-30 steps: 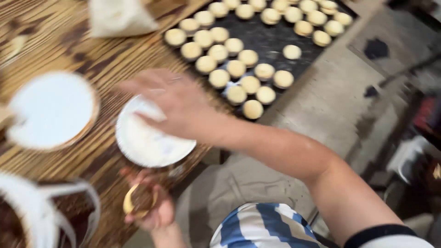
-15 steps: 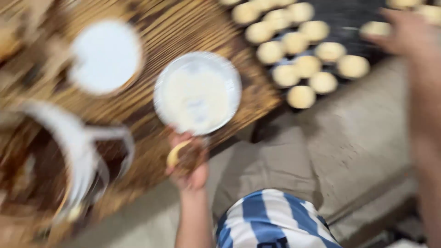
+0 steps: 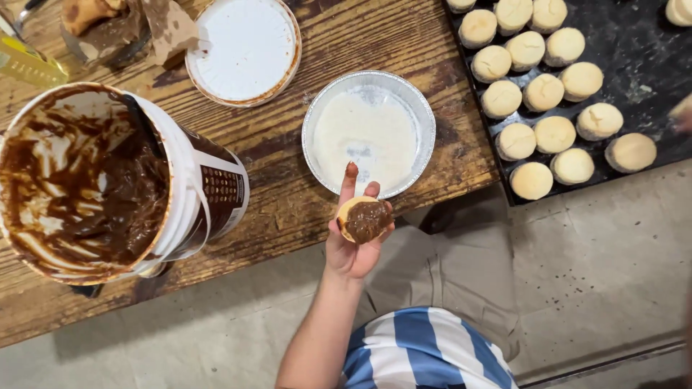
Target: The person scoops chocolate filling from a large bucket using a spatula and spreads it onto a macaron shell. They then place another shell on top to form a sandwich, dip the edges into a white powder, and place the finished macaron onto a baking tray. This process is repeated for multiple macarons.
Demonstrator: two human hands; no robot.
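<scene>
Brown-spread cookie (image 3: pixel 364 220) gripped in left hand (image 3: pixel 353 245) fingers; one foil dish (image 3: pixel 425 115); one bucket (image 3: pixel 209 194); right hand (image 3: pixel 681 115) fingers unclear.

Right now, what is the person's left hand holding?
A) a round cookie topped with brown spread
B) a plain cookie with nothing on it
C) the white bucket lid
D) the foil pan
A: the left hand cups a round cookie covered with brown spread, just below the foil pan, which sits on the wooden table untouched, as does the white bucket lid.
</scene>
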